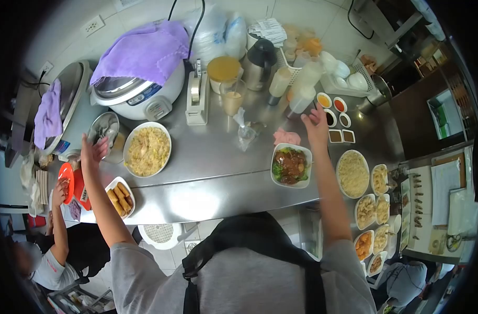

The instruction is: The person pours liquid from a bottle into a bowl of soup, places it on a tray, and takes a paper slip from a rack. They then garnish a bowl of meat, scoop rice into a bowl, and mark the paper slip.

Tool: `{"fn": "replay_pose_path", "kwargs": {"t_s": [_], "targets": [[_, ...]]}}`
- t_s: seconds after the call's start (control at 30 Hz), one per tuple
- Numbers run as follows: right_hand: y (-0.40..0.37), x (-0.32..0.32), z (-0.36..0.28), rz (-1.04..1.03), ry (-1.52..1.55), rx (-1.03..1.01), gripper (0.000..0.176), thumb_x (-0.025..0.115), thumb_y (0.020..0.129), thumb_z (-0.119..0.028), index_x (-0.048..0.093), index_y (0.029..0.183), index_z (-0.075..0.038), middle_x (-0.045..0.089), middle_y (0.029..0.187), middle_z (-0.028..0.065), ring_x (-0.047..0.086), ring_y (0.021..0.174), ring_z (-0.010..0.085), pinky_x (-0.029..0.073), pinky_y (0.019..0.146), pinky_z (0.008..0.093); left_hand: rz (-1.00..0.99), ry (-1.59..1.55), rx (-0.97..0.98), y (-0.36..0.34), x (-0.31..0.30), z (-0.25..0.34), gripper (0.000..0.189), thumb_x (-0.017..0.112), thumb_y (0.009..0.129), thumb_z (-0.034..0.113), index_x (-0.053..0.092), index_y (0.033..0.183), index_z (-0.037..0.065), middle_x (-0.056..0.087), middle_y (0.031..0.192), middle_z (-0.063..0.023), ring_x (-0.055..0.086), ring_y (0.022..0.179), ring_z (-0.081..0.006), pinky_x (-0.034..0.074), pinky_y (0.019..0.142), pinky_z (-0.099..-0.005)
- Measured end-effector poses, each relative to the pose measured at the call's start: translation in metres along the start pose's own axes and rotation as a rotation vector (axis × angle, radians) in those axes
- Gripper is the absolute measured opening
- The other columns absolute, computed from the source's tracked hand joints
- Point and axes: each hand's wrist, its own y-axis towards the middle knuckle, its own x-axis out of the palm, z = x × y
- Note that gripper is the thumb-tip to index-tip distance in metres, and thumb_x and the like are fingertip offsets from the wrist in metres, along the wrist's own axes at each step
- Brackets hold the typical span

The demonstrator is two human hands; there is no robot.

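Note:
My left hand (94, 150) is raised with its fingers spread, holding nothing, between a metal container (113, 137) and the counter's left end. To its right is an oval plate of fried rice (147, 150); below lies a dish of fried rolls (120, 198). My right hand (316, 124) has its fingers apart and empty, near the small sauce dishes (330, 118) and below clear squeeze bottles (302, 100). Just under that hand stand a square bowl of meat and broccoli (291, 165) and a crumpled pink cloth (286, 137).
Behind are a rice cooker (145, 94) under a purple towel, a tape dispenser (197, 99) and a thermos (260, 64). At right, several food bowls (365, 211) line the counter. A co-worker's hand (60, 192) touches an orange plate (67, 180) at left; another person (403, 282) is lower right.

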Motion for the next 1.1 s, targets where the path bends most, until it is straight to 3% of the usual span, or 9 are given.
{"fn": "replay_pose_path", "kwargs": {"t_s": [0.17, 0.2, 0.23, 0.3, 0.43, 0.53, 0.67, 0.8, 1.1], "targets": [[0.060, 0.012, 0.063, 0.138, -0.167, -0.020, 0.092, 0.083, 0.062, -0.030, 0.037, 0.138, -0.007, 0.044, 0.129, 0.0169, 0.048, 0.113, 0.0269, 0.045, 0.089, 0.0360, 0.135, 0.287, 0.130, -0.094, 0.043, -0.018, 0.064, 0.045, 0.090, 0.055, 0.041, 0.129, 0.003, 0.065, 0.091, -0.0137, 0.063, 0.069, -0.0177, 0.053, 0.056, -0.0289], [0.078, 0.022, 0.089, 0.162, -0.161, -0.225, 0.090, 0.085, 0.059, -0.035, 0.042, 0.132, -0.003, 0.051, 0.122, 0.0166, 0.052, 0.108, 0.0279, 0.045, 0.088, 0.0376, 0.143, 0.277, 0.066, -0.103, 0.047, -0.032, 0.060, 0.046, 0.091, 0.051, 0.042, 0.128, 0.005, 0.064, 0.089, -0.0116, 0.061, 0.063, -0.0151, 0.051, 0.053, -0.0268], [0.085, 0.032, 0.087, 0.098, -0.129, -0.173, 0.087, 0.084, 0.059, -0.034, 0.044, 0.130, -0.002, 0.054, 0.119, 0.0161, 0.054, 0.105, 0.0274, 0.045, 0.088, 0.0374, 0.135, 0.331, 0.209, -0.138, 0.078, -0.038, 0.058, 0.046, 0.092, 0.048, 0.041, 0.132, 0.006, 0.065, 0.087, -0.0094, 0.060, 0.062, -0.0130, 0.049, 0.051, -0.0254], [0.084, 0.031, 0.076, 0.004, -0.101, -0.044, 0.081, 0.084, 0.060, -0.033, 0.047, 0.125, -0.001, 0.059, 0.112, 0.0152, 0.058, 0.099, 0.0263, 0.046, 0.087, 0.0370, 0.007, 0.384, 0.186, -0.175, 0.115, -0.058, 0.052, 0.045, 0.096, 0.039, 0.039, 0.139, 0.011, 0.065, 0.083, -0.0075, 0.060, 0.063, -0.0117, 0.051, 0.052, -0.0246], [0.068, 0.011, 0.045, 0.076, 0.060, -0.303, 0.065, 0.080, 0.065, -0.024, 0.052, 0.119, -0.003, 0.061, 0.108, 0.0119, 0.059, 0.094, 0.0260, 0.046, 0.085, 0.0390, -0.237, 0.393, 0.125, -0.216, 0.162, -0.092, 0.047, 0.047, 0.096, 0.036, 0.044, 0.136, 0.011, 0.063, 0.082, -0.0044, 0.060, 0.065, -0.0094, 0.052, 0.054, -0.0229], [0.033, -0.053, -0.019, 0.091, -0.339, -0.717, 0.064, 0.077, 0.060, -0.016, 0.055, 0.121, -0.010, 0.057, 0.108, 0.0091, 0.054, 0.099, 0.0264, 0.044, 0.086, 0.0393, -0.299, 0.368, 0.109, -0.223, 0.187, -0.111, 0.044, 0.048, 0.096, 0.031, 0.046, 0.135, 0.011, 0.064, 0.082, -0.0041, 0.059, 0.065, -0.0083, 0.051, 0.055, -0.0229], [-0.010, -0.122, -0.055, -0.235, -0.855, -0.569, 0.065, 0.072, 0.056, -0.010, 0.061, 0.117, -0.028, 0.052, 0.101, 0.0068, 0.049, 0.102, 0.0272, 0.040, 0.089, 0.0400, -0.376, 0.390, 0.147, -0.216, 0.222, -0.121, 0.040, 0.047, 0.096, 0.026, 0.048, 0.133, 0.011, 0.063, 0.083, -0.0035, 0.059, 0.068, -0.0083, 0.049, 0.059, -0.0220], [-0.043, -0.154, -0.035, -0.508, -1.163, -0.610, 0.058, 0.065, 0.062, -0.002, 0.063, 0.115, -0.026, 0.053, 0.099, 0.0059, 0.049, 0.101, 0.0280, 0.039, 0.090, 0.0431, -0.481, 0.386, 0.211, -0.211, 0.263, -0.122, 0.036, 0.047, 0.096, 0.023, 0.051, 0.130, 0.010, 0.062, 0.082, -0.0022, 0.058, 0.069, -0.0084, 0.048, 0.059, -0.0214], [-0.032, -0.151, -0.017, -0.413, -1.106, -0.662, 0.057, 0.062, 0.061, 0.004, 0.065, 0.111, -0.024, 0.055, 0.100, 0.0065, 0.050, 0.101, 0.0286, 0.039, 0.093, 0.0406, -0.677, 0.444, 0.227, -0.218, 0.295, -0.136, 0.036, 0.047, 0.096, 0.023, 0.052, 0.129, 0.009, 0.062, 0.083, -0.0014, 0.056, 0.069, -0.0071, 0.046, 0.062, -0.0203]]}}
